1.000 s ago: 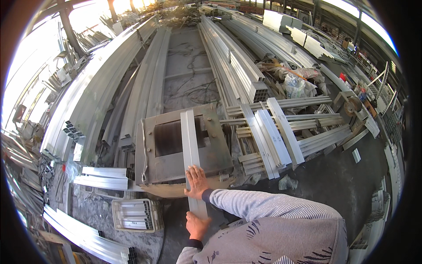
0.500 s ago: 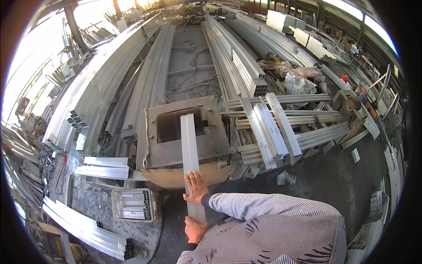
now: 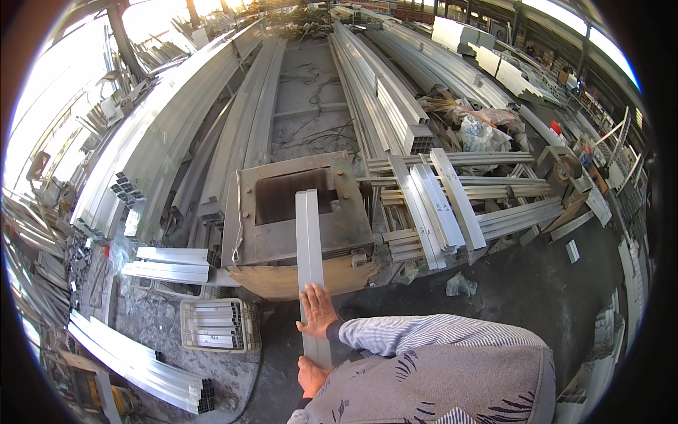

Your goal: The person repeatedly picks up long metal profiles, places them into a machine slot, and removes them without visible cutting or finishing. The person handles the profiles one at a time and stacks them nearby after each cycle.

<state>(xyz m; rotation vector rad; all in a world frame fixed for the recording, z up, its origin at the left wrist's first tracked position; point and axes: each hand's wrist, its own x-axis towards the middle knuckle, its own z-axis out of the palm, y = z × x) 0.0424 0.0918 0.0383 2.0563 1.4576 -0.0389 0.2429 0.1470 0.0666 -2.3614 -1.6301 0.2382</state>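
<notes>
A long silver aluminium bar (image 3: pixel 309 247) lies lengthwise across a rusty brown metal box machine (image 3: pixel 353 226) with a dark rectangular opening (image 3: pixel 275 198). The bar's far end sits over that opening. My right hand (image 3: pixel 318 311) lies flat on top of the bar just past the machine's near edge, its striped sleeve coming in from the right. My left hand (image 3: pixel 311 374) grips the bar's near end close to my body. A wooden board (image 3: pixel 275 279) forms the machine's front edge.
Long stacks of aluminium profiles (image 3: pixel 395 92) run away on both sides. Cut bars lie crosswise on a rack (image 3: pixel 438 205) at the right. A white crate of short pieces (image 3: pixel 219 325) and loose bars (image 3: pixel 169 263) lie at the left. The floor is dark concrete (image 3: pixel 522 283).
The bar's far end has drawn back from the machine's far rim to over the opening. Both hands have come nearer to me with it.
</notes>
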